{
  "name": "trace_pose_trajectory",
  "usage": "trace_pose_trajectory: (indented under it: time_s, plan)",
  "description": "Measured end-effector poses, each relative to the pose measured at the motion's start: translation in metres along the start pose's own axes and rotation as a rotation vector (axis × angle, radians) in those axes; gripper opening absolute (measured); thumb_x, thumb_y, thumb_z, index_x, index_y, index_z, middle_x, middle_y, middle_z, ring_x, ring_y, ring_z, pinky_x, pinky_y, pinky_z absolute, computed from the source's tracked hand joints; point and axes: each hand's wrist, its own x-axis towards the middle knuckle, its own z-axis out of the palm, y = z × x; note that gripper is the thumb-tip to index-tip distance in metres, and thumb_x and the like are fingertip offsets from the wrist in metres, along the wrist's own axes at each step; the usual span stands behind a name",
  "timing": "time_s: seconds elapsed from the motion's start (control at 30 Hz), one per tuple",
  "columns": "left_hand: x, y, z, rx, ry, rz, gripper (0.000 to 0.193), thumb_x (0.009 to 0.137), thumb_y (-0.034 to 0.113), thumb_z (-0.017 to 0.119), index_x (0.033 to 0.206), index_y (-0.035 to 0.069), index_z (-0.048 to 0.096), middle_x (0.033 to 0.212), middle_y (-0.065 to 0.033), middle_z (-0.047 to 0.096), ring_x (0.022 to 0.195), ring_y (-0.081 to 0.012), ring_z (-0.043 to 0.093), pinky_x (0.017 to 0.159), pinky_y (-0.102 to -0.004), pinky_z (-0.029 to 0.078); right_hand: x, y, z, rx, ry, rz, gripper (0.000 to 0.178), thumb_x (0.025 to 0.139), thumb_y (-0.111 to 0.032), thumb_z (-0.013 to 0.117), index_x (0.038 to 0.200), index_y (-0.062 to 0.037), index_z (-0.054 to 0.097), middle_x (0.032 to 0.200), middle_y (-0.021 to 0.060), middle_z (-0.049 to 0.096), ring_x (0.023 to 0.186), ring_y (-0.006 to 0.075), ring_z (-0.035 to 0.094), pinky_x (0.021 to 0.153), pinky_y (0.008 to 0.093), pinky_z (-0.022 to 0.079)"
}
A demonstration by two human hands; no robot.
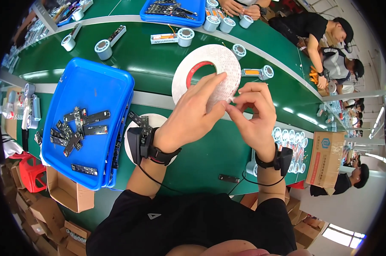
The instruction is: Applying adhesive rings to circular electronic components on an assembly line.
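A large roll of white tape with a red core stands tilted in front of me. My left hand grips the roll, thumb and fingers along its near side. At the roll's lower right edge my right hand pinches a small whitish end of tape between thumb and forefinger. The two thumbs nearly meet there. Under my left wrist lies a white round disc, partly hidden, with small black circuit boards on it. One more black board lies on the green table between my forearms.
A blue tray with several circuit boards stands at left. Small fan units sit along the green conveyor; more stand in rows at right. A cardboard box is beyond them. Other people work at the far side and right.
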Motion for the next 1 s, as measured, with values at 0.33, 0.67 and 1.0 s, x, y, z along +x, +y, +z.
trace_pose_trajectory:
  time_s: [0.33, 0.67, 1.0]
  plan:
    - [0.000, -0.005, 0.012, -0.143, -0.047, -0.067, 0.057, 0.097, 0.012, 0.057, 0.151, -0.001, 0.046, 0.143, -0.0234, 0.056, 0.115, -0.0338, 0.063, 0.100, -0.0402, 0.049, -0.015, -0.001, -0.001, 0.455, 0.035, 0.251, 0.030, 0.085, 0.013, 0.073, 0.104, -0.0017, 0.056, 0.104, 0.0154, 0.064, 0.070, 0.0095, 0.057, 0.059, 0.0227, 0.049]
    - [0.000, -0.008, 0.011, -0.060, 0.134, 0.038, 0.058, 0.097, 0.013, 0.056, 0.151, -0.005, 0.044, 0.144, -0.0268, 0.055, 0.122, -0.0317, 0.060, 0.105, -0.0380, 0.045, 0.035, 0.175, -0.029, 0.401, 0.429, 0.815, 0.042, 0.085, -0.007, 0.080, 0.120, -0.0046, 0.057, 0.075, -0.0003, 0.059, 0.055, 0.0058, 0.047, 0.047, 0.0240, 0.033]
    - [0.003, -0.013, 0.000, -0.115, 0.222, -0.043, 0.059, 0.095, 0.015, 0.060, 0.147, -0.007, 0.044, 0.141, -0.0294, 0.054, 0.128, -0.0454, 0.055, 0.110, -0.0451, 0.043, 0.034, 0.223, 0.007, 0.066, 0.244, 0.957, 0.049, 0.081, -0.010, 0.082, 0.120, -0.0011, 0.055, 0.087, 0.0104, 0.075, 0.060, 0.0163, 0.061, 0.055, 0.0290, 0.047]
